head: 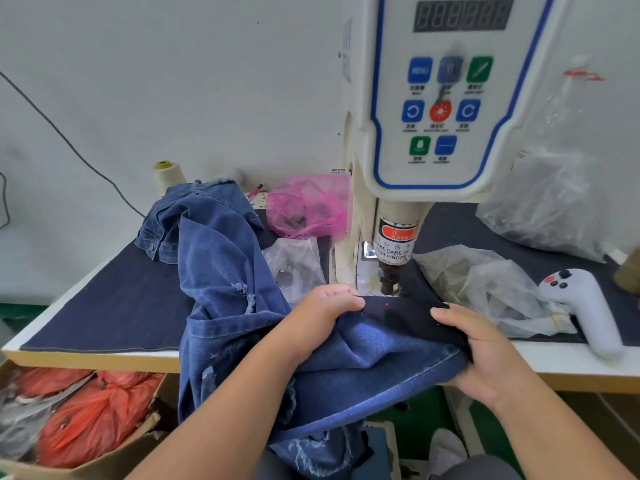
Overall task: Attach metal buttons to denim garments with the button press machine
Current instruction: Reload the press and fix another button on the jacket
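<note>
Denim (363, 348) lies stretched under the press (389, 278), its edge pinched by the left hand (322, 313) and right hand (485, 344). Best to keep it taut, red dot (386, 304) on target, fingers clear of the ram.

plain workroom corner
pale wall (173, 81) at twelve o'clock; dark-topped table (104, 306) centre; green floor (20, 310) at nine.

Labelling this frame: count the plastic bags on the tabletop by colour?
Pink translucent plastic bag: 1
Clear plastic bags: 3
Total: 4
</note>
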The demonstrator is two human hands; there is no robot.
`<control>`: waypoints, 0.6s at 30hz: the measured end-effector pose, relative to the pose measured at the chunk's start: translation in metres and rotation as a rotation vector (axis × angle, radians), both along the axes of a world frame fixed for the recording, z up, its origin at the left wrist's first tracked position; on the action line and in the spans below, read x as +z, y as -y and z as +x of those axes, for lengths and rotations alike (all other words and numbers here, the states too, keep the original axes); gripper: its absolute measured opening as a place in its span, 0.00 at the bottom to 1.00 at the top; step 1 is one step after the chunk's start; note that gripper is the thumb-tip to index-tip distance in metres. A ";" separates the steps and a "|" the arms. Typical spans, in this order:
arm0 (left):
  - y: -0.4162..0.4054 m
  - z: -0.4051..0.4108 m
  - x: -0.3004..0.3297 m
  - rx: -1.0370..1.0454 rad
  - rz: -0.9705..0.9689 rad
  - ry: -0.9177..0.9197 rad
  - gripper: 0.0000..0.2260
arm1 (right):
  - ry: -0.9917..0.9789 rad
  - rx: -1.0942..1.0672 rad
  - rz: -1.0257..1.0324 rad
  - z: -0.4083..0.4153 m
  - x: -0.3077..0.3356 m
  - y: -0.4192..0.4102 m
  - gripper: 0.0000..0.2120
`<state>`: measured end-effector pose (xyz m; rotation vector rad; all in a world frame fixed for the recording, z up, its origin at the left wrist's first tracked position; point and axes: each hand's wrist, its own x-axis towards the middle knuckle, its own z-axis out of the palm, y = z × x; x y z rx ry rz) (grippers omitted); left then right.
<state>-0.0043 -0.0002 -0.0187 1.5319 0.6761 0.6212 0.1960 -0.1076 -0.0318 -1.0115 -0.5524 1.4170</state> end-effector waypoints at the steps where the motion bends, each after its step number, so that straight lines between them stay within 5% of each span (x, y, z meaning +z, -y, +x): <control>1: 0.001 0.000 0.000 -0.004 0.001 0.002 0.11 | -0.009 -0.003 0.010 0.000 0.000 0.000 0.15; 5: 0.001 0.002 0.000 -0.022 0.005 0.014 0.12 | -0.032 -0.035 0.051 -0.001 -0.001 0.001 0.07; 18: 0.002 0.002 -0.001 -0.036 0.060 -0.025 0.12 | -0.004 -0.096 0.105 -0.005 -0.001 0.003 0.08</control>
